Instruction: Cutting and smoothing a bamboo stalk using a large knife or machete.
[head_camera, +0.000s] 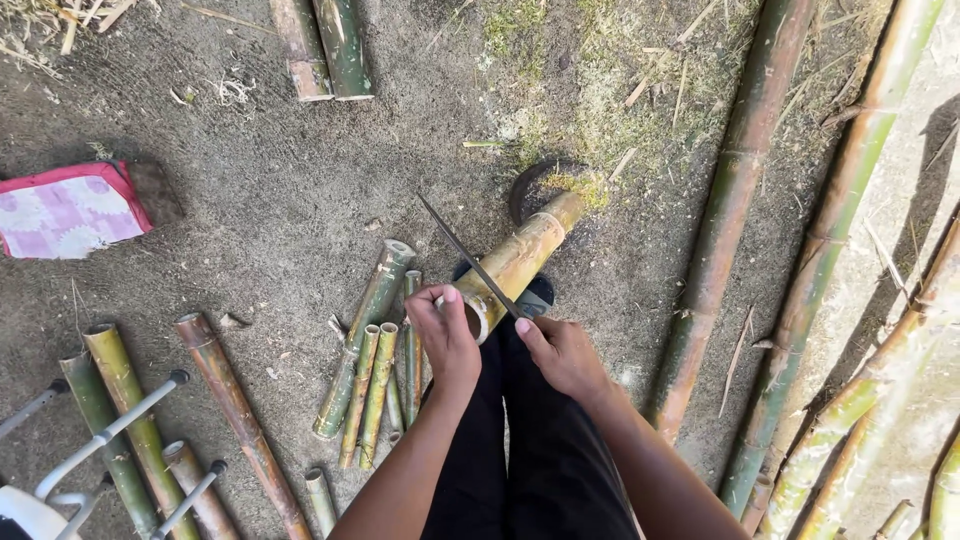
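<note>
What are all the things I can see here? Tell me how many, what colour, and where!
Bamboo tube: one, yellow-green, centre, slanting up from the hands.
Blade: one, dark and thin, laid across the tube's near end.
Split strips: a handful, green-yellow, on the ground left of the legs.
Short bamboo pieces: about five, green and brown, lower left.
Cut stubs: two, green and brown, top edge.
Long poles: several, green-brown, right side.
Cloth: one, pink and white, far left.
Metal frame: one, grey, bottom left corner.
Ground: grey dirt, some grass at the top.
Legs: dark trousers, bottom centre.
Left hand: steadies the tube's end.
Right hand: grips the blade's handle.
</note>
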